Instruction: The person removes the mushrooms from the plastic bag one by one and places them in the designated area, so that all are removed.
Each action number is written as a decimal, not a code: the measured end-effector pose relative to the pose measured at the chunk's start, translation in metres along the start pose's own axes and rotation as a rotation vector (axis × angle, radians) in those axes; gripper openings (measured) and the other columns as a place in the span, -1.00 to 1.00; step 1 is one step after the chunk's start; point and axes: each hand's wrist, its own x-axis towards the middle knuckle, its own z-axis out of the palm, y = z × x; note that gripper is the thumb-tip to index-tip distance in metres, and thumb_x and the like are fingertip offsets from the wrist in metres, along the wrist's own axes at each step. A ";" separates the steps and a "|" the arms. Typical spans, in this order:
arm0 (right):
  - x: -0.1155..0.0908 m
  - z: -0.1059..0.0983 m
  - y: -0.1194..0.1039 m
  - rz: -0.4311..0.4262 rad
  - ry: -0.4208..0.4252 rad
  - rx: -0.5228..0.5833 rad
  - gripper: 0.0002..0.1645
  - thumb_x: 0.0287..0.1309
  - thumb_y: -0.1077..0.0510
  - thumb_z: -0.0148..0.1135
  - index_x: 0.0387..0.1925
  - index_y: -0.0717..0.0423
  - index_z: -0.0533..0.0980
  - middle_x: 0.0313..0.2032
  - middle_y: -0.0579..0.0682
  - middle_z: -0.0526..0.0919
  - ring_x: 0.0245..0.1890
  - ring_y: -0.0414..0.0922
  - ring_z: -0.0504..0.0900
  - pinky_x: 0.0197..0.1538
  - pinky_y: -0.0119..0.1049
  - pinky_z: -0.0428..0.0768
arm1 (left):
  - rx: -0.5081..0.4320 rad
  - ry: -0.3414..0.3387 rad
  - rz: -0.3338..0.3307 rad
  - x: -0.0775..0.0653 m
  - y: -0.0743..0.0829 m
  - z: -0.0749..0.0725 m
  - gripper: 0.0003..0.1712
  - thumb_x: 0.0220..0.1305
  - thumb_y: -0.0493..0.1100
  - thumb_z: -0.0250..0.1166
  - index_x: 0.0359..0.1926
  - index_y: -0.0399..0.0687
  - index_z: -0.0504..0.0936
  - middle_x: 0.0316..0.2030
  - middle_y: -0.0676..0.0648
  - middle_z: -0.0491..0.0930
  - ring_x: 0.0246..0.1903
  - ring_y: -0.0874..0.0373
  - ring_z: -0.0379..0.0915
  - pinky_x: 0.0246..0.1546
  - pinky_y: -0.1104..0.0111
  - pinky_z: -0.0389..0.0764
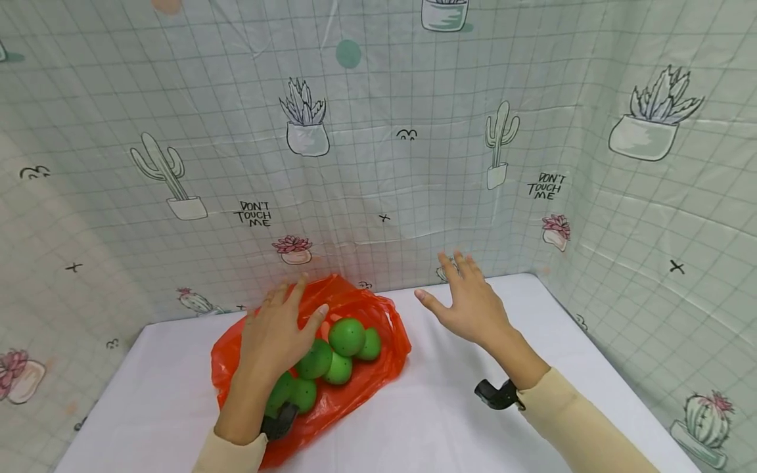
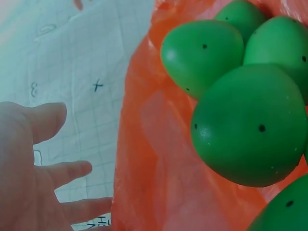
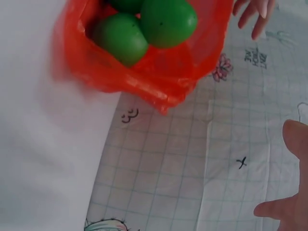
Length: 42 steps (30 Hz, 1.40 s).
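Note:
A red plastic bag (image 1: 355,392) lies spread on the table with its mouth gaping. Inside it are several round green balls (image 1: 347,336) with small dark dots, seen close up as a large green ball (image 2: 252,125) in the left wrist view. My left hand (image 1: 275,335) hovers over the bag's left part, fingers spread, and hides some of the balls. To the right of the bag, my right hand (image 1: 473,305) is held above the table with fingers spread and thumb apart. Neither hand grips anything.
The white-covered table (image 1: 437,420) stands against a fabric backdrop (image 1: 378,177) printed with cacti and a grid, which also closes off both sides. A black wrist camera (image 1: 497,394) sits at the right wrist, another black camera (image 1: 279,422) at the left.

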 end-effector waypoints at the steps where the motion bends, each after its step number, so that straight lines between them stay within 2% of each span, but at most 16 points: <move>1: -0.001 0.001 -0.002 -0.002 0.003 0.012 0.14 0.37 -0.52 0.06 0.67 0.08 0.06 0.63 0.27 0.03 0.61 0.33 -0.02 0.35 0.52 0.31 | -0.006 0.008 0.008 -0.001 -0.001 0.000 -0.10 0.52 0.34 0.06 0.67 0.02 0.15 0.54 -0.39 0.20 0.51 -0.42 0.12 0.39 -0.50 0.05; 5: -0.004 0.008 -0.012 -0.006 0.016 0.069 0.12 0.37 -0.47 0.12 0.65 0.11 0.11 0.61 0.26 0.09 0.59 0.31 0.07 0.33 0.50 0.35 | -0.034 0.047 0.044 -0.005 -0.005 0.000 -0.13 0.50 0.28 0.14 0.64 -0.03 0.22 0.51 -0.38 0.28 0.46 -0.39 0.23 0.39 -0.44 0.17; 8: -0.007 0.014 -0.020 -0.005 0.016 0.118 0.09 0.37 -0.43 0.15 0.64 0.14 0.14 0.61 0.27 0.11 0.58 0.30 0.12 0.36 0.47 0.34 | -0.052 0.062 0.060 -0.009 -0.010 0.001 -0.15 0.49 0.23 0.18 0.62 -0.06 0.26 0.51 -0.37 0.28 0.45 -0.39 0.25 0.38 -0.41 0.23; 14: -0.015 0.027 -0.033 -0.010 0.026 0.178 0.06 0.36 -0.40 0.20 0.61 0.16 0.20 0.57 0.30 0.19 0.52 0.34 0.24 0.33 0.48 0.38 | -0.087 0.035 0.052 -0.019 -0.017 -0.001 -0.21 0.51 0.17 0.18 0.60 -0.06 0.29 0.54 -0.34 0.24 0.49 -0.39 0.17 0.35 -0.42 0.26; 20: -0.021 0.039 -0.046 -0.027 0.030 0.248 0.02 0.36 -0.37 0.22 0.58 0.15 0.26 0.56 0.26 0.25 0.52 0.29 0.26 0.39 0.43 0.36 | -0.141 0.035 0.055 -0.030 -0.024 -0.004 -0.30 0.55 0.10 0.18 0.56 -0.07 0.36 0.53 -0.33 0.26 0.47 -0.41 0.20 0.30 -0.43 0.32; 29: -0.024 0.050 -0.061 -0.042 0.020 0.321 -0.01 0.36 -0.33 0.25 0.56 0.18 0.29 0.55 0.23 0.27 0.53 0.24 0.26 0.43 0.36 0.34 | -0.213 0.026 0.051 -0.043 -0.029 -0.009 -0.33 0.59 0.10 0.14 0.58 0.01 0.34 0.57 -0.26 0.22 0.52 -0.33 0.13 0.43 -0.39 0.13; 32: -0.026 0.056 -0.066 -0.048 0.018 0.333 -0.01 0.36 -0.34 0.24 0.56 0.18 0.30 0.55 0.22 0.27 0.53 0.23 0.26 0.42 0.38 0.34 | -0.222 0.035 0.048 -0.048 -0.032 -0.011 -0.36 0.59 0.09 0.14 0.56 0.02 0.37 0.58 -0.22 0.21 0.51 -0.34 0.16 0.37 -0.43 0.21; 37: -0.029 0.065 -0.074 -0.064 0.030 0.367 -0.04 0.35 -0.37 0.23 0.53 0.16 0.35 0.53 0.20 0.31 0.50 0.22 0.32 0.36 0.41 0.40 | -0.229 0.048 0.054 -0.055 -0.037 -0.013 -0.42 0.59 0.09 0.14 0.51 0.06 0.46 0.57 -0.21 0.23 0.46 -0.38 0.23 0.16 -0.51 0.38; 42: -0.032 0.075 -0.082 -0.085 0.018 0.387 -0.05 0.35 -0.35 0.25 0.52 0.17 0.36 0.52 0.16 0.34 0.50 0.18 0.33 0.40 0.34 0.40 | -0.276 0.053 0.071 -0.060 -0.043 -0.011 -0.50 0.59 0.07 0.14 0.42 0.06 0.55 0.56 -0.22 0.26 0.44 -0.37 0.28 0.09 -0.45 0.50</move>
